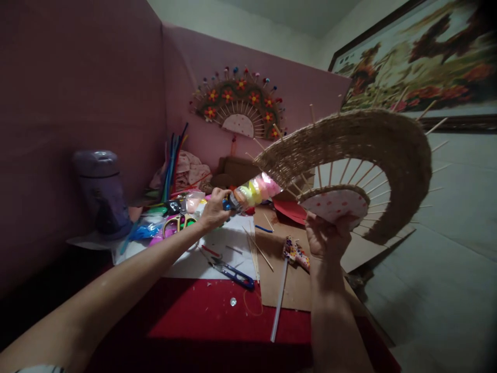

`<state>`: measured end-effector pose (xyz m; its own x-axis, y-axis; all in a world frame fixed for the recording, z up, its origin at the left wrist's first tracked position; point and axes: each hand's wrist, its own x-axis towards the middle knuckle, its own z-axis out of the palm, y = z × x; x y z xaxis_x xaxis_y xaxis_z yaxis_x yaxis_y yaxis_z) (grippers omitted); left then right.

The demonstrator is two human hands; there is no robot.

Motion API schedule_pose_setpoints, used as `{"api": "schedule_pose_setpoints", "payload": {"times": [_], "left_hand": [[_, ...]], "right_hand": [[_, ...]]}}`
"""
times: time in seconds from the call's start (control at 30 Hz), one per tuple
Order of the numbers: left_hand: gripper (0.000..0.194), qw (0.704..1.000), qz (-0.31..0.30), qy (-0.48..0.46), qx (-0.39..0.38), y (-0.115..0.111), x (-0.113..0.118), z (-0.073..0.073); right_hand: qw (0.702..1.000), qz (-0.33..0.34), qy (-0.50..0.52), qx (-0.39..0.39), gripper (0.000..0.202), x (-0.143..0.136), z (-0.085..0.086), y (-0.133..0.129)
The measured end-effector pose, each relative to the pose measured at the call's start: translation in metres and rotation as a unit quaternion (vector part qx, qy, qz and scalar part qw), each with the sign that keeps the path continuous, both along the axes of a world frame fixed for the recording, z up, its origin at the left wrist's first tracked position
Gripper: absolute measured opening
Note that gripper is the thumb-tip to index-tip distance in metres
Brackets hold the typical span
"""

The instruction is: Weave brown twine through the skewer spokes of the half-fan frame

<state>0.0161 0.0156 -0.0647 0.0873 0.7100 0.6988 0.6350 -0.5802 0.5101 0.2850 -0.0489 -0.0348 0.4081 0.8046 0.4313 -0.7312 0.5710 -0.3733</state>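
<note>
In my left hand (216, 210) is a clear tube-shaped pack of coloured pieces (254, 190), orange, yellow and pink, raised above the table; I cannot make out what the pieces are. The fingers are closed round its near end. My right hand (328, 235) grips a fan (349, 140) by its spotted white half-round base. Thin sticks spread from that base through a wide woven brown band, and their bare tips poke out past its outer edge. The far end of the pack meets or overlaps the fan's left edge; I cannot tell whether they touch.
Blue thread snips (235, 273), gold-handled scissors (176, 224) and loose sticks (259, 249) lie on the table. A glue stick (279, 300) rests on cardboard (287, 290). A purple flask (103, 191) stands left. A finished, flowered fan (238, 103) hangs on the pink wall.
</note>
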Motion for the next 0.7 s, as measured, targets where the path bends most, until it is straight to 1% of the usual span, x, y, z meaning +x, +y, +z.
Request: {"api": "schedule_pose_setpoints", "payload": {"times": [0.07, 0.13, 0.2, 0.33, 0.4, 0.47, 0.6, 0.7], "left_hand": [[0.051, 0.999, 0.002, 0.030, -0.021, -0.001, -0.015, -0.008], [0.051, 0.998, 0.010, 0.052, -0.027, -0.002, -0.027, -0.011], [0.051, 0.996, 0.027, 0.080, -0.029, -0.004, -0.034, -0.009], [0.052, 0.982, 0.061, 0.165, -0.065, -0.004, -0.040, -0.003], [0.051, 0.971, 0.050, 0.219, -0.085, -0.002, -0.042, -0.003], [0.049, 0.961, 0.026, 0.256, -0.097, -0.001, -0.043, -0.003], [0.047, 0.957, 0.004, 0.268, -0.110, 0.001, -0.048, 0.000], [0.047, 0.957, -0.016, 0.266, -0.118, 0.001, -0.055, 0.004]], "right_hand": [[1.000, 0.022, 0.007, 0.010, 0.025, 0.000, -0.001, 0.001], [0.999, 0.037, 0.019, 0.018, 0.027, -0.001, -0.001, 0.001], [0.999, 0.040, 0.028, 0.011, 0.028, -0.002, -0.002, 0.002], [0.999, 0.020, 0.018, -0.045, 0.033, -0.006, -0.004, 0.004], [0.998, 0.022, 0.013, -0.059, 0.036, -0.008, -0.006, 0.006], [0.997, 0.026, 0.009, -0.068, 0.036, -0.011, -0.007, 0.008], [0.993, 0.029, 0.003, -0.116, 0.035, -0.014, -0.009, 0.011], [0.994, 0.035, 0.001, -0.104, 0.036, -0.015, -0.012, 0.013]]}}
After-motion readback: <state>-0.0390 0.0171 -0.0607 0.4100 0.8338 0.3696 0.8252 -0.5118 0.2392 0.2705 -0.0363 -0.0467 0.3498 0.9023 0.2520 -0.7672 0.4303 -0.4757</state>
